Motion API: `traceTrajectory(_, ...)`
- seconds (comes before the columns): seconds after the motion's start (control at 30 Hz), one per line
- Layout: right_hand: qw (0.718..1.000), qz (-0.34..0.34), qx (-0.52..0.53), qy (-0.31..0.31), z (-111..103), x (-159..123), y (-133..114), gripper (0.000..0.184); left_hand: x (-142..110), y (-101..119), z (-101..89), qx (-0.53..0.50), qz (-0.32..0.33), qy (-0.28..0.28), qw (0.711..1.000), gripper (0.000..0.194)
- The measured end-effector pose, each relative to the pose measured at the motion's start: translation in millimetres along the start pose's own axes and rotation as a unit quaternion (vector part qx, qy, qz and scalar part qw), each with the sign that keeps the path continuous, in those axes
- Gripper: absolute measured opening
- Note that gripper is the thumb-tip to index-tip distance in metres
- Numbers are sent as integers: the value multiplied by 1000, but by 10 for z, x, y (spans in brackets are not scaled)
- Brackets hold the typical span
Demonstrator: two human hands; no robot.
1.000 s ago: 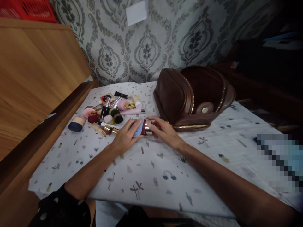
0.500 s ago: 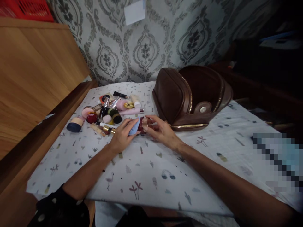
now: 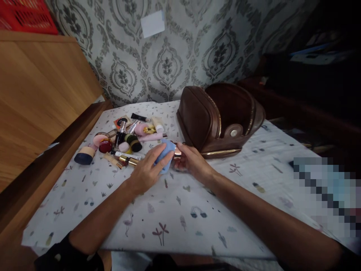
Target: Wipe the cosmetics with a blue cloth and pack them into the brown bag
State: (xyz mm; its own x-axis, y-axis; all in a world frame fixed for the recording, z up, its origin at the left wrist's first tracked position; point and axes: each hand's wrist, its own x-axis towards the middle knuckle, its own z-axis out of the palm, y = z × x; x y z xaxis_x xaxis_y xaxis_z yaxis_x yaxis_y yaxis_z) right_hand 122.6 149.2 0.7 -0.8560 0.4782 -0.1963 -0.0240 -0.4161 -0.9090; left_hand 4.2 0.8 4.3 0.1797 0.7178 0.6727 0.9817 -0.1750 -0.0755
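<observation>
My left hand [image 3: 145,169] is closed on a light blue cloth [image 3: 166,152], which wraps around the left part of a small cosmetic container [image 3: 177,152]. Only the container's shiny rose-gold end shows clearly; the cloth and fingers hide most of its dark red body. Gripping that rose-gold end from the right is my right hand [image 3: 193,160], its fingers and thumb closed around it. Left of my left hand lies a gold tube [image 3: 128,161], with a beige tube [image 3: 113,160] beside it. Just beyond my right hand stands a brown leather bag [image 3: 194,116], unzipped and gaping.
Several cosmetics are heaped at the left, among them a dark red round container [image 3: 105,145], a navy-and-beige jar [image 3: 84,156] and a black tube [image 3: 140,117]. A patterned white cloth [image 3: 180,226] covers the table. A wooden panel [image 3: 45,82] rises at the left; patterned wallpaper is behind.
The blue cloth has moved over the container's dark red body, which was visible between my hands before. My right hand has shifted its grip on the rose-gold end. The view has tilted slightly.
</observation>
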Motion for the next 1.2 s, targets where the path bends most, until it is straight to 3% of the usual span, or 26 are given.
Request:
traceTrajectory(0.1,990,60,129,-22,35,-24,-31,34,6,14,-10,1,15,8,1000,50)
traceTrajectory(0.23,966,77,240,-52,29,-27,-45,28,28,30,-37,-23,7,19,1000,56)
traceTrajectory(0.4,967,72,202,-136,19,-55,-23,33,30,21,-40,-86,-84,26,992,69)
traceTrajectory(0.5,980,11,122,-157,43,-90,-12,39,12,-5,-36,-171,-159,14,972,79)
traceTrajectory(0.6,987,-118,-8,-113,60,-118,-10,43,9,-25,-33,-287,-261,-6,922,77)
traceTrajectory(0.67,965,-212,-131,-80,57,-134,-13,47,12,-36,-21,-365,-315,-5,876,69)
traceTrajectory(0.8,850,-374,-368,-34,31,-179,-21,49,10,-38,39,-471,-370,17,800,57)
traceTrajectory(0.87,797,-415,-436,-42,15,-203,-10,52,7,-24,84,-516,-402,36,756,55)
traceTrajectory(0.93,764,-436,-471,-66,4,-221,24,57,6,-2,133,-547,-426,51,719,54)
traceTrajectory(1.0,752,-447,-477,-87,5,-232,77,64,1,19,173,-552,-462,64,691,53)
traceTrajectory(1.07,760,-451,-459,-88,18,-235,133,74,-16,30,188,-532,-519,76,664,52)
traceTrajectory(1.1,766,-451,-449,-87,27,-232,154,77,-33,25,183,-507,-547,80,661,53)
traceTrajectory(1.13,773,-445,-444,-82,36,-228,169,78,-56,10,171,-471,-561,77,676,53)
traceTrajectory(1.2,777,-433,-453,-68,46,-211,179,74,-120,-54,132,-369,-527,64,763,45)
